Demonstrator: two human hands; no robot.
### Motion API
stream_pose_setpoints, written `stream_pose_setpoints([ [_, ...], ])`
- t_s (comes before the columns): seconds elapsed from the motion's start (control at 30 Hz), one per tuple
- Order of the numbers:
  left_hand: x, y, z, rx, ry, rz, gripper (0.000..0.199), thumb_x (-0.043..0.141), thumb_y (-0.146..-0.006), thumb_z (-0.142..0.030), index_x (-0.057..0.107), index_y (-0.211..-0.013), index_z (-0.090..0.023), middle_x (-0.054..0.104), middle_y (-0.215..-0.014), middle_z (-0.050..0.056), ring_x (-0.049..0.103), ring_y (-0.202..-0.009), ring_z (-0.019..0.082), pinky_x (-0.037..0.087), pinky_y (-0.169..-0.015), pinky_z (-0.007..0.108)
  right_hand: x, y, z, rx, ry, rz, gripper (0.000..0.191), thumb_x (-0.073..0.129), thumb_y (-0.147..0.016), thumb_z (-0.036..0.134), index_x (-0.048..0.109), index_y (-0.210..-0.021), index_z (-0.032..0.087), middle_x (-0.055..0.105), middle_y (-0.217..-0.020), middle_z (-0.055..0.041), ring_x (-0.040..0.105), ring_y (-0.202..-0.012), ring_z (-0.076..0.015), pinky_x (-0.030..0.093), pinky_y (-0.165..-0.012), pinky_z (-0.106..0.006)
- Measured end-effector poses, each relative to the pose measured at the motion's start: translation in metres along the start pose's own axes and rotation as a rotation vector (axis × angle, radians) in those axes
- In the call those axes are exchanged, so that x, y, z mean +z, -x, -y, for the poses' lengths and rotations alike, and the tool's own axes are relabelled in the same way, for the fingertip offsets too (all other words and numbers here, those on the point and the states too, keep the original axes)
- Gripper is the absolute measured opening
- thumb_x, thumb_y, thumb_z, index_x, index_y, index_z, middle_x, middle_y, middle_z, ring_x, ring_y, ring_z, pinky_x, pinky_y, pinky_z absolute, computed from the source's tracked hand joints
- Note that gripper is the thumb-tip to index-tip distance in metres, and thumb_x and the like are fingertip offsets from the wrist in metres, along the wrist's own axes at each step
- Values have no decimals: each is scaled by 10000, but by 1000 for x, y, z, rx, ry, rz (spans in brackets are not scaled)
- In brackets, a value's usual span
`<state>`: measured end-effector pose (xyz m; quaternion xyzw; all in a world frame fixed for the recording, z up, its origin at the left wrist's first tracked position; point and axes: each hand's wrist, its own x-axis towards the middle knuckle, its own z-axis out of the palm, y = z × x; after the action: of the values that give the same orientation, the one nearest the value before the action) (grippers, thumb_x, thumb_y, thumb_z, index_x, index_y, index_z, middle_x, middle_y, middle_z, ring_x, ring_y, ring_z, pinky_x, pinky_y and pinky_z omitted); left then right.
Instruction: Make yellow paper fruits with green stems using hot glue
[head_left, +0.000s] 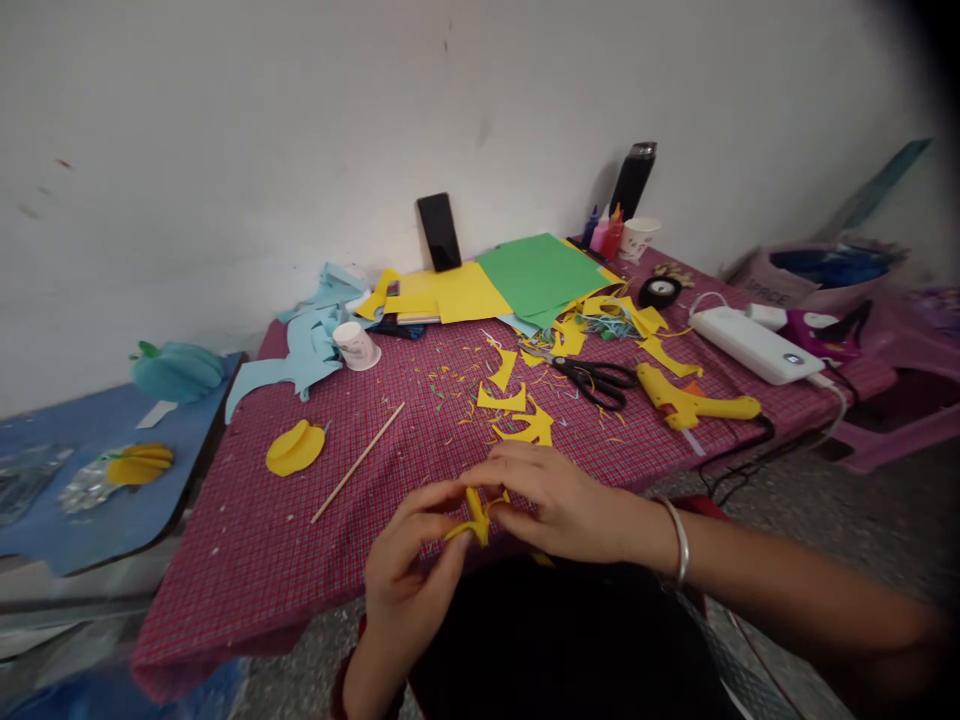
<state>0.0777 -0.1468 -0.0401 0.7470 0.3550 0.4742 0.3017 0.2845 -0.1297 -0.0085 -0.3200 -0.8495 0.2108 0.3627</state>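
Near the front edge of the table, my left hand point(412, 560) pinches a small folded yellow paper piece point(477, 518) from the left. My right hand point(547, 505), with a bangle at the wrist, holds the same piece from the right, its fingers bent over it. Yellow paper scraps point(517, 400) lie just beyond my hands, beside black-handled scissors point(596, 380). A yellow glue gun point(694, 402) rests on the right. To the left are a wooden stick point(358, 462) and stacked yellow paper rounds point(295, 448).
Green sheets point(540, 275) and yellow sheets point(472, 292) lie by the wall, where a phone point(439, 232) leans. A paper cup point(357, 347), white power strip point(754, 345), black bottle point(634, 180) and black tape roll point(660, 291) stand around. Blue paper pumpkin point(178, 371) sits far left.
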Motion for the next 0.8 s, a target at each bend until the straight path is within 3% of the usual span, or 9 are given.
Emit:
stream_pose_setpoints([
  [0.43, 2, -3, 1, 113, -53, 14, 229, 626, -764, 2, 620, -859, -207, 627, -1068, 45, 627, -977, 149, 530, -838, 288, 3, 0, -1, 40, -57, -14, 228, 574, -839, 59, 616, -1051, 132, 640, -872, -48, 586, -837, -149, 468, -747, -263],
  [0.63, 2, -4, -1, 90, -55, 40, 188, 616, -782, -24, 612, -837, -204, 619, -1097, 47, 619, -1007, 150, 521, -861, 289, 7, 2, -4, 55, -67, -17, 242, 569, -832, 54, 605, -1060, 128, 633, -878, -47, 583, -834, -147, 464, -756, -267],
  [0.8, 3, -5, -1, 101, -87, 20, 201, 618, -776, -16, 613, -835, -208, 624, -1072, 39, 617, -1002, 143, 515, -853, 276, 7, -1, -3, 101, -98, -11, 163, 588, -825, 55, 601, -957, 149, 608, -829, -22, 569, -784, -134, 449, -715, -253],
])
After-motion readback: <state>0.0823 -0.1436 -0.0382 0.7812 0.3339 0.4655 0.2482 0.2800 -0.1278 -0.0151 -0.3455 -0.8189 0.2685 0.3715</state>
